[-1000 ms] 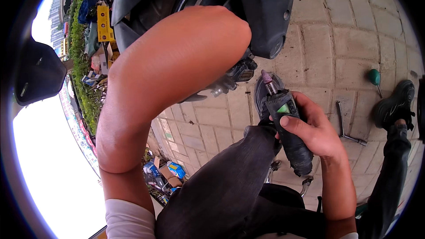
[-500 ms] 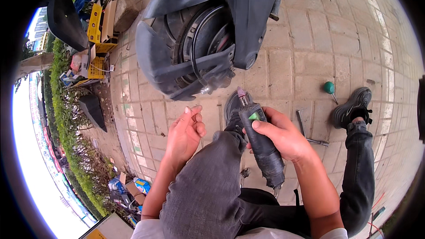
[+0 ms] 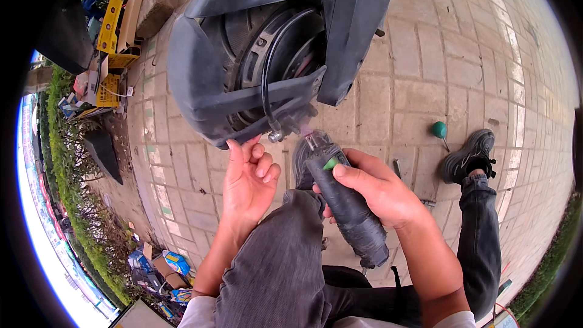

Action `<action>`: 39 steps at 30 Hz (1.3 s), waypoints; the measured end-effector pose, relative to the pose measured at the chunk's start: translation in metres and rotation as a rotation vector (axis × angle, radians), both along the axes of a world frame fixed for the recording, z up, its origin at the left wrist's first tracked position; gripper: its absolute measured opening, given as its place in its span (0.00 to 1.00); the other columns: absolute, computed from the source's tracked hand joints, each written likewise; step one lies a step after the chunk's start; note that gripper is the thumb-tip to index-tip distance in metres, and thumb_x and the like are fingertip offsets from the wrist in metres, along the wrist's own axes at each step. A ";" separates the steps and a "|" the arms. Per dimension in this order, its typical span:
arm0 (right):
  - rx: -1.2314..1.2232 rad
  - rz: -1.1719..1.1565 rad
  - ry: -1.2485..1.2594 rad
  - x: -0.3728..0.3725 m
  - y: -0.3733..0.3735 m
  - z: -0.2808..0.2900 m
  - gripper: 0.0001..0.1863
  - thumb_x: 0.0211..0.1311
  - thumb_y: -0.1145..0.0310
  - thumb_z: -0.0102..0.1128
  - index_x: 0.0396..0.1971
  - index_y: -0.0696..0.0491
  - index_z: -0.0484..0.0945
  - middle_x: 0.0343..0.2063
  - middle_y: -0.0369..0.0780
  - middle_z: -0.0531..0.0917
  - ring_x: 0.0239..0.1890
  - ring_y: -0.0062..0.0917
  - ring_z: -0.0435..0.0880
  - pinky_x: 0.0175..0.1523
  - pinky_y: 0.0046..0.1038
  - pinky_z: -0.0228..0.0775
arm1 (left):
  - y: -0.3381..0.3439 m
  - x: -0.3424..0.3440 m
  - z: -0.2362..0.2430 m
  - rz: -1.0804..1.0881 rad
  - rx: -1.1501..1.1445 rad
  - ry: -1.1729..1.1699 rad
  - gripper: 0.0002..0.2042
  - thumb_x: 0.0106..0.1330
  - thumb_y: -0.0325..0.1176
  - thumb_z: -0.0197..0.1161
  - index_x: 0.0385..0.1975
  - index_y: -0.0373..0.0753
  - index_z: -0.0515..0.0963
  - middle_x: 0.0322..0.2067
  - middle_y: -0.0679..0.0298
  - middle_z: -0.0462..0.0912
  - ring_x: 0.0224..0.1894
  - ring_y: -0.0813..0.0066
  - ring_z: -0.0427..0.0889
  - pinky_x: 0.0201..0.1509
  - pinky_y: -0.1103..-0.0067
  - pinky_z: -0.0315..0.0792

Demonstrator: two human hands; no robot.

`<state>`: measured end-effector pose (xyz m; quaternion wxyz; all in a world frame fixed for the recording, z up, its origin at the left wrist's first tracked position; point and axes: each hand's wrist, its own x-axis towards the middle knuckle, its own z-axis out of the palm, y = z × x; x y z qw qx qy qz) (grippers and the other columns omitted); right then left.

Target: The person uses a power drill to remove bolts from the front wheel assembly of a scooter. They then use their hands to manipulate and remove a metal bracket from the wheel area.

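Observation:
At the lower edge of the grey plastic fender (image 3: 200, 97), my left hand (image 3: 246, 188) has its upper fingers on the plastic, holding the edge, with the others curled. My right hand (image 3: 379, 191) grips a black tape-wrapped rotary tool (image 3: 346, 212) with a green switch, thumb near the switch. The tool's blurred pink tip (image 3: 308, 130) is beside a metal fitting (image 3: 276, 135) below a black curved hose (image 3: 265, 73); I cannot tell whether they touch. Behind the fender is a dark wheel (image 3: 243, 54), partly hidden.
On the paving (image 3: 425, 61) at right lie a green-handled tool (image 3: 439, 129) and a metal wrench (image 3: 427, 202), partly hidden, near my shoe (image 3: 461, 158). Boxes (image 3: 109, 30), a black panel (image 3: 100, 152) and a hedge (image 3: 73, 206) line the left. My bent leg (image 3: 273, 267) is between my arms.
My left arm has lowered from across the view, and its hand has moved up onto the fender's edge. The tool in my right hand has moved leftward, its tip now near the fitting.

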<state>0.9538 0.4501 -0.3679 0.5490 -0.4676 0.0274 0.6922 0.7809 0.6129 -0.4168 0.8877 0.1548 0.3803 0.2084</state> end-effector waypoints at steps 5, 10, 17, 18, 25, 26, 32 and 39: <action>-0.068 0.014 -0.022 0.015 0.018 0.003 0.26 0.73 0.51 0.49 0.47 0.64 0.72 0.34 0.48 0.83 0.26 0.31 0.85 0.30 0.31 0.80 | 0.004 0.001 0.012 -0.028 0.006 0.043 0.28 0.72 0.58 0.51 0.52 0.35 0.76 0.32 0.73 0.69 0.26 0.83 0.62 0.33 0.83 0.60; -0.124 0.119 0.061 0.022 0.029 0.007 0.25 0.72 0.52 0.48 0.44 0.64 0.73 0.32 0.47 0.83 0.25 0.33 0.85 0.30 0.31 0.80 | 0.007 -0.002 0.010 -0.064 -0.011 0.021 0.29 0.73 0.58 0.49 0.55 0.35 0.74 0.32 0.73 0.68 0.27 0.84 0.61 0.33 0.83 0.60; -0.153 0.120 0.047 0.022 0.040 0.007 0.23 0.70 0.54 0.50 0.41 0.64 0.74 0.30 0.48 0.82 0.24 0.33 0.85 0.28 0.32 0.79 | 0.009 -0.005 0.003 -0.099 -0.005 -0.038 0.31 0.74 0.59 0.48 0.60 0.36 0.73 0.31 0.74 0.65 0.27 0.83 0.61 0.33 0.82 0.59; -0.160 0.113 0.047 0.023 0.041 0.006 0.23 0.70 0.54 0.50 0.40 0.64 0.74 0.30 0.48 0.82 0.24 0.33 0.85 0.27 0.32 0.79 | 0.010 -0.006 0.002 -0.100 -0.006 -0.045 0.31 0.74 0.59 0.47 0.60 0.36 0.72 0.31 0.74 0.65 0.27 0.83 0.61 0.33 0.82 0.59; -0.235 0.202 -0.057 0.025 0.053 0.014 0.23 0.69 0.53 0.50 0.36 0.63 0.75 0.25 0.43 0.80 0.20 0.28 0.82 0.25 0.29 0.76 | 0.010 -0.005 0.002 -0.112 0.004 -0.053 0.32 0.74 0.59 0.46 0.61 0.35 0.72 0.31 0.74 0.65 0.27 0.83 0.60 0.33 0.82 0.59; -0.243 0.203 -0.052 0.025 0.055 0.016 0.24 0.69 0.52 0.50 0.36 0.63 0.75 0.24 0.41 0.79 0.20 0.26 0.81 0.25 0.29 0.74 | 0.010 -0.006 0.001 -0.108 0.001 -0.052 0.32 0.74 0.59 0.46 0.61 0.35 0.72 0.31 0.74 0.65 0.27 0.83 0.60 0.33 0.82 0.59; -0.209 0.228 -0.075 0.023 0.062 0.019 0.24 0.68 0.53 0.55 0.37 0.65 0.74 0.24 0.43 0.79 0.20 0.27 0.82 0.23 0.29 0.76 | 0.010 -0.006 0.000 -0.109 -0.002 -0.067 0.31 0.74 0.59 0.46 0.61 0.36 0.72 0.30 0.75 0.66 0.27 0.83 0.61 0.33 0.82 0.59; -0.146 0.206 -0.056 0.024 0.062 0.015 0.25 0.68 0.54 0.58 0.41 0.67 0.72 0.25 0.44 0.80 0.20 0.28 0.84 0.22 0.28 0.79 | 0.011 -0.008 -0.001 -0.113 0.008 -0.075 0.30 0.74 0.59 0.47 0.59 0.38 0.74 0.29 0.75 0.67 0.27 0.83 0.61 0.33 0.82 0.60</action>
